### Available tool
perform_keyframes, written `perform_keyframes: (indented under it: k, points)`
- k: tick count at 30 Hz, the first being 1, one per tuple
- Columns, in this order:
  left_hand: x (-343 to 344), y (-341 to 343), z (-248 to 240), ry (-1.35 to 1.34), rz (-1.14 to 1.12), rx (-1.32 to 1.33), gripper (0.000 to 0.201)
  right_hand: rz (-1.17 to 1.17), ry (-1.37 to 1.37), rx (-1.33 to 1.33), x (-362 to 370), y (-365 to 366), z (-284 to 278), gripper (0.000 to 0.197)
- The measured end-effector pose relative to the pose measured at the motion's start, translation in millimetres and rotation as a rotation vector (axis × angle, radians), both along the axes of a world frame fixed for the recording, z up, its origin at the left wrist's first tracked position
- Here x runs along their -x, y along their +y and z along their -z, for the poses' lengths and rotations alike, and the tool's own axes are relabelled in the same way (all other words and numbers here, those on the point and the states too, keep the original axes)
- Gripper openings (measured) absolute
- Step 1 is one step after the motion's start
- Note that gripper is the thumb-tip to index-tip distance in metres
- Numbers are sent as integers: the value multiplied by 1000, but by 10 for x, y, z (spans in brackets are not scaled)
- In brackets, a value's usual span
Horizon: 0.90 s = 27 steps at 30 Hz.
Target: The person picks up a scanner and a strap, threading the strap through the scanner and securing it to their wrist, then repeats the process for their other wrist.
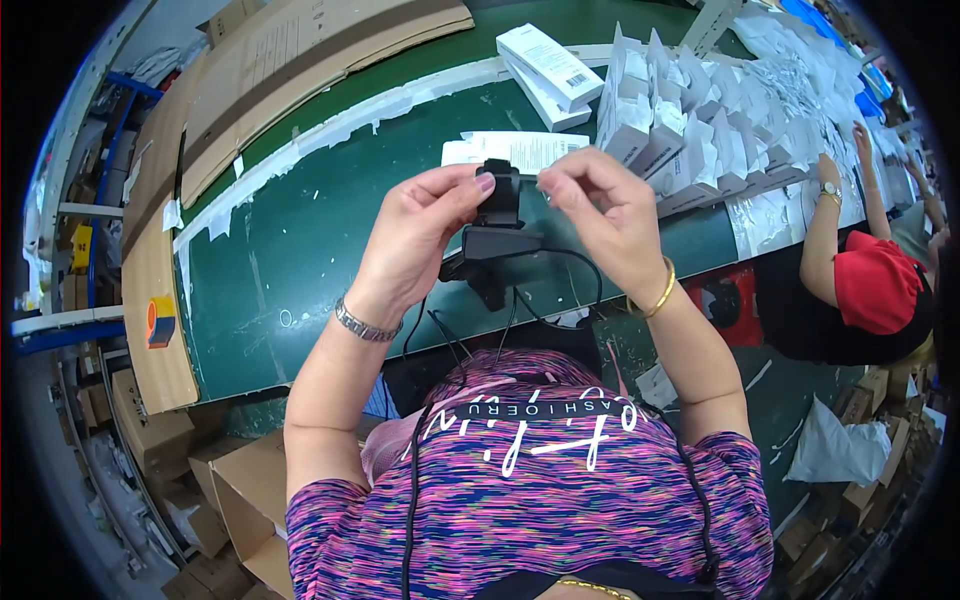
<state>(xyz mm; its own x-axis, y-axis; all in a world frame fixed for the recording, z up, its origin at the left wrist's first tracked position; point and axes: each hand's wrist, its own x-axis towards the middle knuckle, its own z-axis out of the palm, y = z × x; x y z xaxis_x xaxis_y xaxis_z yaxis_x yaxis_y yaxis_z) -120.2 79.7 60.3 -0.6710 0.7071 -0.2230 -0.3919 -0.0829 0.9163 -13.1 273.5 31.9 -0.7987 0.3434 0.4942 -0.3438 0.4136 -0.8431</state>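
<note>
My left hand (pixel 425 225) is closed in a pinch, thumb against fingers. Its fingertips meet the edge of a black clip-like device (pixel 498 210), which hides whatever they hold. Opposite it, my right hand (pixel 610 205) also pinches, with a tiny pale bit showing at its fingertips, too small to name. The black device stands between both hands, with black cables (pixel 580 265) running down from it toward my chest. Just beyond my fingers a white printed carton (pixel 540 147) lies flat on the green table (pixel 300 270).
Two white boxes (pixel 550 68) are stacked at the back. Rows of upright open white cartons (pixel 690 150) fill the right. Large cardboard sheets (pixel 290 60) lie back left, a tape roll (pixel 160 322) at the left edge. A co-worker in a red sleeve (pixel 878 285) reaches in at right.
</note>
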Motion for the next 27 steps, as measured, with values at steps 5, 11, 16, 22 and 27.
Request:
perform_keyframes:
  k: [5,11,16,22,27]
  points:
    - [70,93,48,-53,28,32,23,-251,-413,357,-22,-48,-57,14]
    - [53,159,65,-104,-17,-72,24,-216,-524,779,18,36,15,20]
    - [-50,50,192,163,27,-30,25,-247,-524,1162,8,84,14,25]
    - [-102,69,344,665,2,71,27,-421,-529,1509,21,99,162,21]
    - [-148,50,307,558,78,135,29,-494,-473,1625,-21,120,189,24]
